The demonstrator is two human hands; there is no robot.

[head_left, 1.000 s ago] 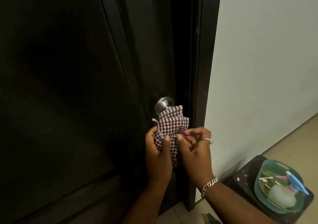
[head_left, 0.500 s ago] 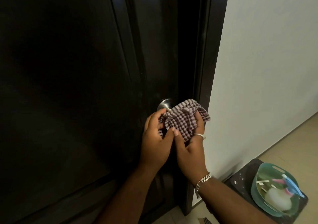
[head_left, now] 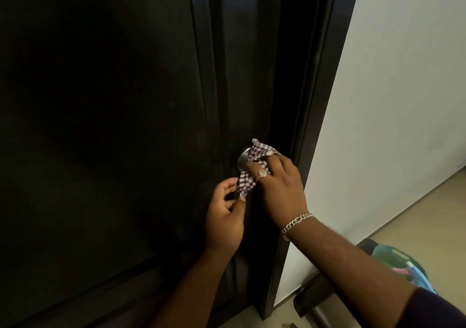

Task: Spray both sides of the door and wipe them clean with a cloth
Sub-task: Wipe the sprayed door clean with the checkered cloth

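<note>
The right hand point(head_left: 278, 181) presses a checked cloth point(head_left: 254, 168) over the round metal door knob point(head_left: 243, 160), its fingers curled down on the fabric so the cloth wraps the knob's right side, while the left hand point(head_left: 224, 214) just below pinches the cloth's hanging lower corner between thumb and fingertips. The dark door point(head_left: 113, 126) fills the left of the view, its edge close against the black frame point(head_left: 317, 126), beside a pale wall point(head_left: 403, 100). The step in hand looks like wiping the knob and the panel around it. To do it well, the right hand should probably cup the knob fully and twist around it, so the cloth reaches the neck behind, where grime tends to gather. The left hand's pinch is best kept, holding the loose tail taut, or the fabric may bunch and slide off the smooth metal. From there, long overlapping strokes down the panel should avoid streaks, which a dark glossy surface shows readily. No spray bottle is in view. A green container point(head_left: 393, 257) sits at lower right on a dark stool point(head_left: 315, 300).
</note>
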